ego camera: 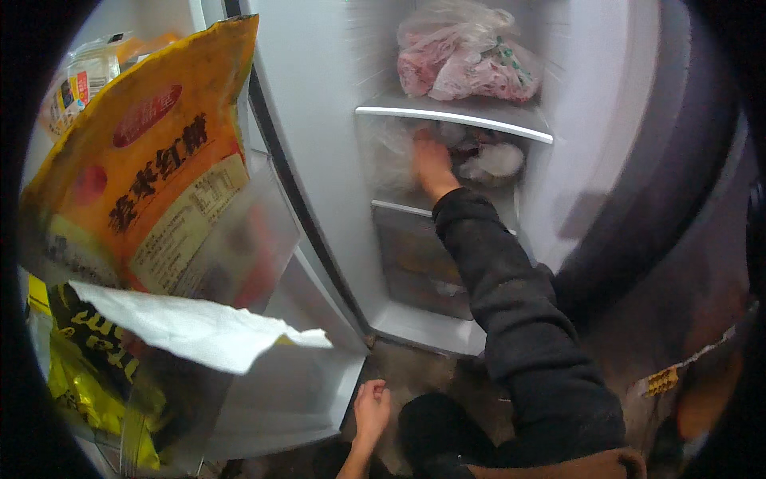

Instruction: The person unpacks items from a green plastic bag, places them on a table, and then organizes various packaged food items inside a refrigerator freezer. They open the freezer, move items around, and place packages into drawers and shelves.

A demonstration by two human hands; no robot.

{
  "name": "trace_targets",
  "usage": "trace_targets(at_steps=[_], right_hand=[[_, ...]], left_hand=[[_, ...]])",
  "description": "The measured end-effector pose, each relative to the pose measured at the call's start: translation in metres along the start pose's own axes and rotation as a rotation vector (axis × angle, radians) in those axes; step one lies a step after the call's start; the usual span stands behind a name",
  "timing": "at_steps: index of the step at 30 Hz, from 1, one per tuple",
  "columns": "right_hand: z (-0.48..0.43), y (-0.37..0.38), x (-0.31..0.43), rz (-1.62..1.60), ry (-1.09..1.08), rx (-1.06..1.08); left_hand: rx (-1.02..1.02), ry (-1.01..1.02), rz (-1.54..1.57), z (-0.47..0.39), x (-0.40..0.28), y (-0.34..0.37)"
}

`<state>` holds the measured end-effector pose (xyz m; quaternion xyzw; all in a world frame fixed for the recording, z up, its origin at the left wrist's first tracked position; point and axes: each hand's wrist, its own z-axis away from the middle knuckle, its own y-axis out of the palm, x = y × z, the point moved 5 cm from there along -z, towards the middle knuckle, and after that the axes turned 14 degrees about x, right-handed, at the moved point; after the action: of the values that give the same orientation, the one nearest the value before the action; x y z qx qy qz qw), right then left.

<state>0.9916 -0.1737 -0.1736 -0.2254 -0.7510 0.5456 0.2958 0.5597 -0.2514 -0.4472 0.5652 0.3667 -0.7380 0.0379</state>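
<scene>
My right hand [432,161], in a black sleeve, reaches into a refrigerator compartment under the upper shelf [455,115]. It is at the clear plastic bags [386,152] on the compartment's left side; blur and shadow hide whether the fingers grip one. Just right of it lies a whitish rounded item [494,163], seemingly wrapped in plastic. Low in the view, my left hand [372,410] hangs beside the lower corner of the open door, its fingers curled together with nothing seen in them. Above my right hand, a knotted plastic bag of pinkish contents [467,66] sits on the upper shelf.
The open door [287,383] stands at the left. Its racks hold a large orange printed bag [179,132], a white paper sheet [179,329], a yellow-and-black packet [90,371] and a clear package [81,84]. Below the compartment is a lower drawer [419,257].
</scene>
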Motion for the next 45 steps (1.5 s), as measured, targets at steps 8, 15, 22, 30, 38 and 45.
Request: trace_targets(at_steps=[8, 15, 22, 30, 38, 45], right_hand=[[-0.057, -0.03, -0.055, -0.369, -0.07, 0.115], [-0.084, -0.003, -0.038, -0.237, -0.035, -0.08], [-0.108, -0.007, -0.047, -0.282, -0.09, 0.057], [-0.094, 0.021, -0.043, -0.131, -0.027, 0.016], [-0.076, 0.03, -0.039, -0.089, -0.022, -0.019], [-0.069, 0.017, -0.05, -0.225, -0.009, 0.021]], left_hand=[[-0.007, -0.22, -0.061, 0.02, 0.043, -0.003], [0.032, -0.321, -0.074, 0.014, 0.057, 0.008], [0.016, -0.282, -0.124, 0.013, 0.051, 0.015], [0.074, -0.334, -0.066, 0.03, 0.059, 0.035], [0.152, -0.23, -0.062, 0.043, 0.056, 0.041], [0.065, -0.245, -0.036, 0.075, 0.07, 0.026]])
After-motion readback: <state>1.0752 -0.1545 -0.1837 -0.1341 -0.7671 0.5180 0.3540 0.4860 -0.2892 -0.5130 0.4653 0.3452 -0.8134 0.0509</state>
